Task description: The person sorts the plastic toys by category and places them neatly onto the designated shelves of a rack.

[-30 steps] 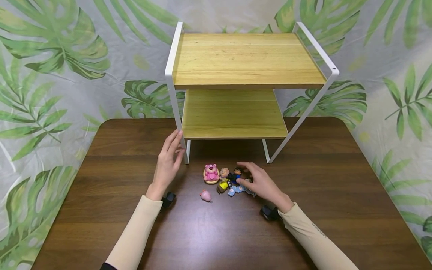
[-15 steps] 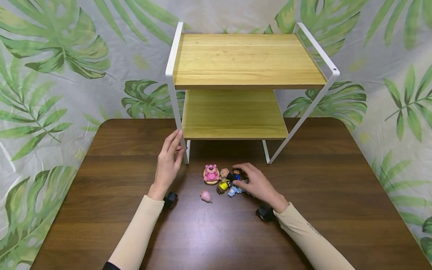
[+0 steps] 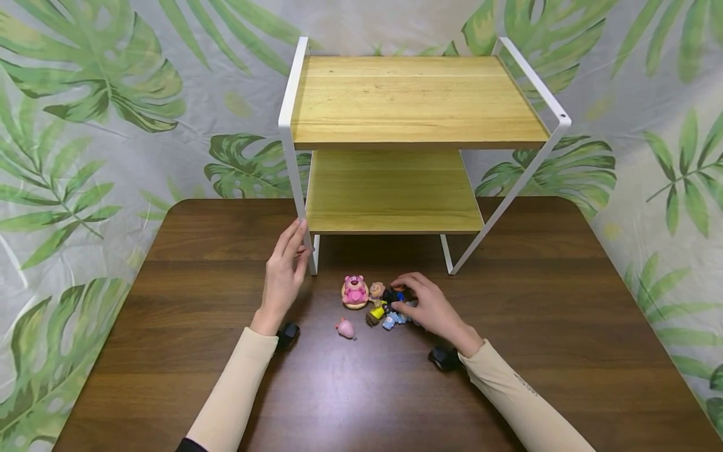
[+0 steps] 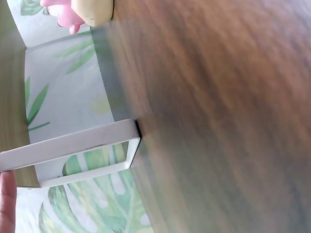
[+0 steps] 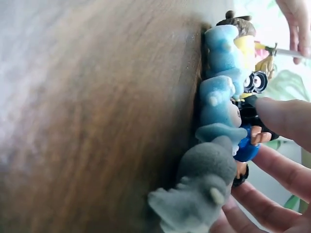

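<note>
My left hand (image 3: pixel 284 267) rests its fingertips against the white front left leg (image 3: pixel 295 188) of a two-tier shelf; a finger (image 4: pixel 7 201) meets that frame in the left wrist view. My right hand (image 3: pixel 432 306) pinches a small dark-haired figurine in blue and black (image 5: pixel 249 145) between thumb and fingers, low over the table. Close beside it lie two light blue figurines (image 5: pixel 218 99), a grey figurine (image 5: pixel 206 167) and a yellow-bodied figurine with goggles (image 3: pixel 377 312). A tan figurine (image 3: pixel 376 289) and a pink bear on a round base (image 3: pixel 354 292) are to the left.
The shelf has a wooden upper board (image 3: pixel 418 100) and a lower board (image 3: pixel 395 194). A small pink rounded toy (image 3: pixel 346 328) lies in front of the bear. The brown table (image 3: pixel 361 395) reaches back to a leaf-patterned cloth (image 3: pixel 113 75).
My right hand has shifted slightly left and closed in on the dark-haired figurine, which has tilted under the fingers. The left hand keeps its place at the shelf leg.
</note>
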### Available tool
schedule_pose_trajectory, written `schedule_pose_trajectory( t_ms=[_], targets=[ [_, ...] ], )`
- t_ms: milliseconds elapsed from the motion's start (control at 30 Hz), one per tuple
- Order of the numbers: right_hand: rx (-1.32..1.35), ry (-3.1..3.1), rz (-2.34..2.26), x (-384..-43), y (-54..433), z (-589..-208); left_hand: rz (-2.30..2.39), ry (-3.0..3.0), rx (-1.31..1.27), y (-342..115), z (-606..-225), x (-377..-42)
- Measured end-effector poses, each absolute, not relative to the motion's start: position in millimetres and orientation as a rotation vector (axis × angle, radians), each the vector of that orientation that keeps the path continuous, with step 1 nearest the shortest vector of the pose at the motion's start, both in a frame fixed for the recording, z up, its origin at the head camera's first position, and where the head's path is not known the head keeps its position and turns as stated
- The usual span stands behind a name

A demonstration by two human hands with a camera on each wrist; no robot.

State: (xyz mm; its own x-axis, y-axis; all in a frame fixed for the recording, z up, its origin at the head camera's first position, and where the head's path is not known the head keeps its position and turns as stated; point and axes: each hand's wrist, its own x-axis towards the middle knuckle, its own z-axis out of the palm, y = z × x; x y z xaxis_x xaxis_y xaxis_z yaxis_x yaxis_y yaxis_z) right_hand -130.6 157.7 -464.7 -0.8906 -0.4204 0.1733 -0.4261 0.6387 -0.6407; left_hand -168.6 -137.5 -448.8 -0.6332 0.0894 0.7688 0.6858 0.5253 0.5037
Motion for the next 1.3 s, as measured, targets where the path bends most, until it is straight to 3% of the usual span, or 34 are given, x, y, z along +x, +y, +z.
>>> schedule_pose_trajectory(
  t_ms=[533,1300],
  targets=[
    [0.720,-2.676,1.313,-124.0,166.9,-434.4,-1.125,-2.089,-0.589,-139.8,-454.7,-165.2],
    [1.007,-2.388,1.467,-119.6,151.6,-389.1,-1.169,-2.128,-0.587,-137.1,-457.9,-166.9]
  ],
)
